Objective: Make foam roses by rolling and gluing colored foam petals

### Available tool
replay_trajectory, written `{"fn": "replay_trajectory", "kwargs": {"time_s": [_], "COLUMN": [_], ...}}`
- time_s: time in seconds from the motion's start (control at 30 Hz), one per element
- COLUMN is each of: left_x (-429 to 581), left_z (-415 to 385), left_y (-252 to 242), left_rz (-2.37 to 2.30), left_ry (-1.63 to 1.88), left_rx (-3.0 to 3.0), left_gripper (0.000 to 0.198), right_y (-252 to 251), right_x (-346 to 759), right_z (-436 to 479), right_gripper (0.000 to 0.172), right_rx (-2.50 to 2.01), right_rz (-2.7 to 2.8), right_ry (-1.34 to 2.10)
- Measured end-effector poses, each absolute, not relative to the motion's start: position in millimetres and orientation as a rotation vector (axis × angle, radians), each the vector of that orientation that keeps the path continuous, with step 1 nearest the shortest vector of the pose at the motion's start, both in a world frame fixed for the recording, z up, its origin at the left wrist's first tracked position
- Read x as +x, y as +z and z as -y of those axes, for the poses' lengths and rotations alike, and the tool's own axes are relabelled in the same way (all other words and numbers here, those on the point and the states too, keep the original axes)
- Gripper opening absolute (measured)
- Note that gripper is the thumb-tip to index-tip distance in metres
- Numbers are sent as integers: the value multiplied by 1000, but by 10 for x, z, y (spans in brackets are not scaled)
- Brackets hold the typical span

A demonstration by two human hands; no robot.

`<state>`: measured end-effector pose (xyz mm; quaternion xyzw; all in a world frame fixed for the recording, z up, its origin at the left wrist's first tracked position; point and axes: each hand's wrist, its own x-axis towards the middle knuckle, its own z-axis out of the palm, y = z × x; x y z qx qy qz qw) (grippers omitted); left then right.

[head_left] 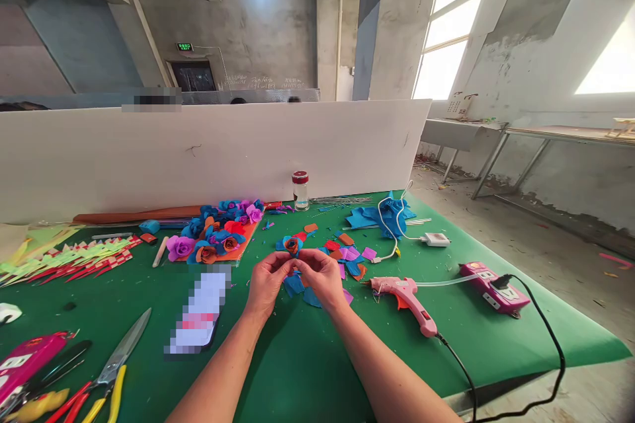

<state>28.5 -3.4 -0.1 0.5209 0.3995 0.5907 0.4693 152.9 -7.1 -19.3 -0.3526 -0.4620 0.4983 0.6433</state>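
My left hand (265,281) and my right hand (321,275) meet above the green table (297,357), fingers pinched together on a small felt flower (292,246) with blue petals and an orange-brown centre. The flower stands just above my fingertips. Loose felt petals (347,256) in blue, purple, orange and red lie scattered right behind and under my hands. A pile of finished felt flowers (218,228) rests on an orange sheet to the left.
A pink glue gun (407,294) lies right of my hands, its cord running off the table's edge near a pink power strip (493,285). Scissors (119,357), pliers and a phone (198,314) lie at left. A small jar (300,190) stands by the white partition.
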Motion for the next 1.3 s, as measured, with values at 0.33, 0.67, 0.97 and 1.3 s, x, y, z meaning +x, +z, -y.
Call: {"fn": "replay_trajectory", "kwargs": {"time_s": [0.33,0.67,0.97,1.3], "left_x": [89,103,120,119], "left_z": [27,80,97,87], "left_y": [165,184,154,141], "left_rz": [-948,-863,-914,-762], "left_ry": [1512,1496,1519,1391], "left_rx": [1254,1242,1294,1126], "left_gripper": [31,28,23,26], "right_y": [-187,-240,-253,-270], "right_x": [1634,1633,1642,1671], "right_z": [68,60,77,34], "right_gripper": [16,14,13,14], "right_rx": [-852,-885,-872,-803], "right_rz": [1120,1188,1286,1264], "right_ry": [898,839,797,856]}}
